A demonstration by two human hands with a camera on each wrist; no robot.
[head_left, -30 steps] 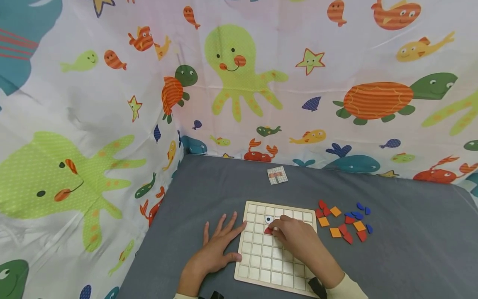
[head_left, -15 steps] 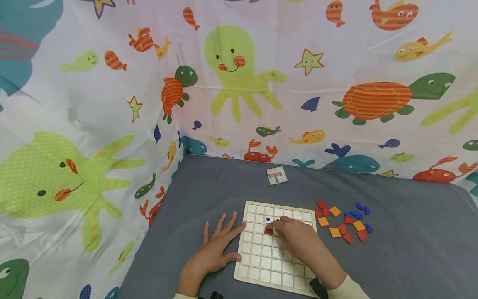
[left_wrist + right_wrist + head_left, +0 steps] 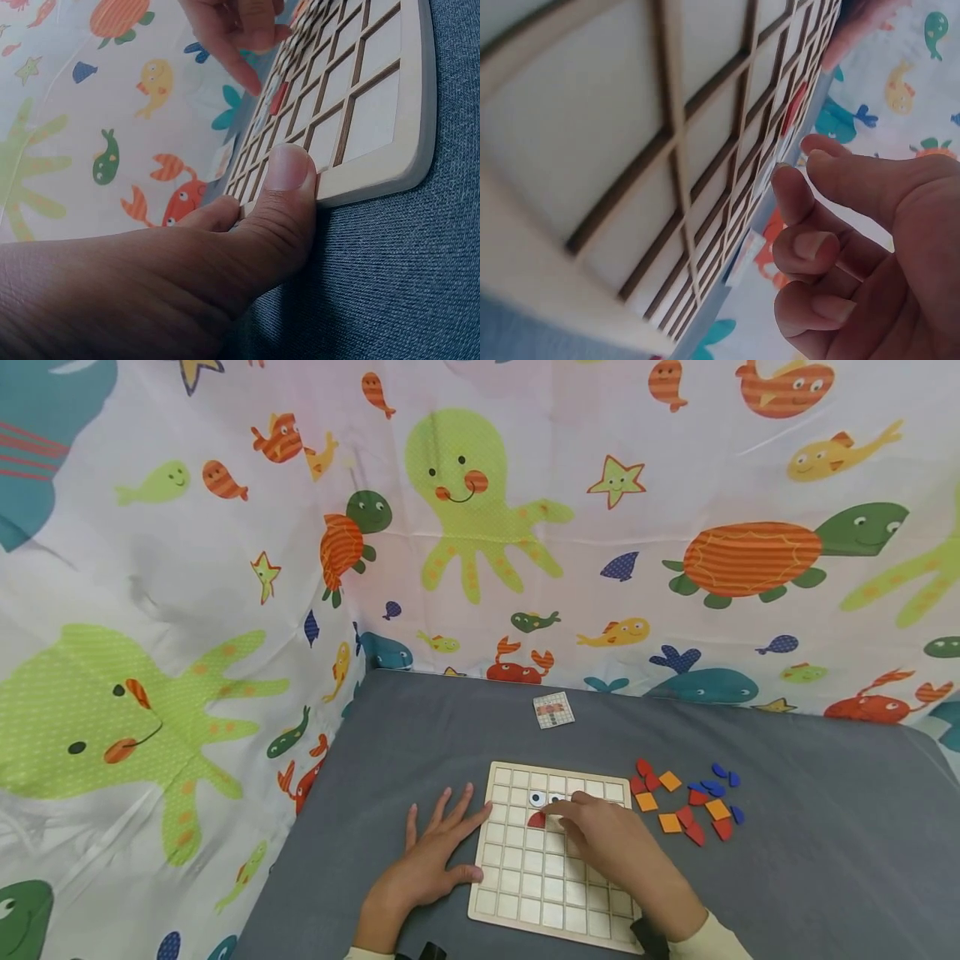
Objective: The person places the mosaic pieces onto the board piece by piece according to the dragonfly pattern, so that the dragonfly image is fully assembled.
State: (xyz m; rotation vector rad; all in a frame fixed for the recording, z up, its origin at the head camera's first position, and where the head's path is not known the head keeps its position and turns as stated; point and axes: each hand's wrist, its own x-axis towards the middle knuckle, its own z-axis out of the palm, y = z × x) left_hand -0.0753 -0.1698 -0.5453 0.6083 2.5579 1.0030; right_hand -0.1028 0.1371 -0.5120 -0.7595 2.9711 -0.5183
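Compared with half a second ago, the right hand [image 3: 603, 835] has drawn slightly back to the right, so that more of the red piece [image 3: 536, 820] is seen, and part of the right eye piece [image 3: 555, 799] has appeared. This red piece is on the gridded board [image 3: 532, 885], in the square directly below the left eye piece [image 3: 537, 798]; whether it sits fully flat, I cannot tell. The right hand grasps nothing: its index finger is stretched toward the red piece, just beside its edge, and the other fingers are loosely bent. The left hand [image 3: 426, 864] is spread and also grasps nothing, its thumb resting on the frame of the board, probably to keep it steady. In my judgement, the step in hand is the settling of the red piece into its square. The next move would call for a light nudge if one corner sits high, and then for a new piece from the loose red pieces [image 3: 694, 834], orange pieces [image 3: 670, 823] and blue pieces [image 3: 711, 787] at the board's right
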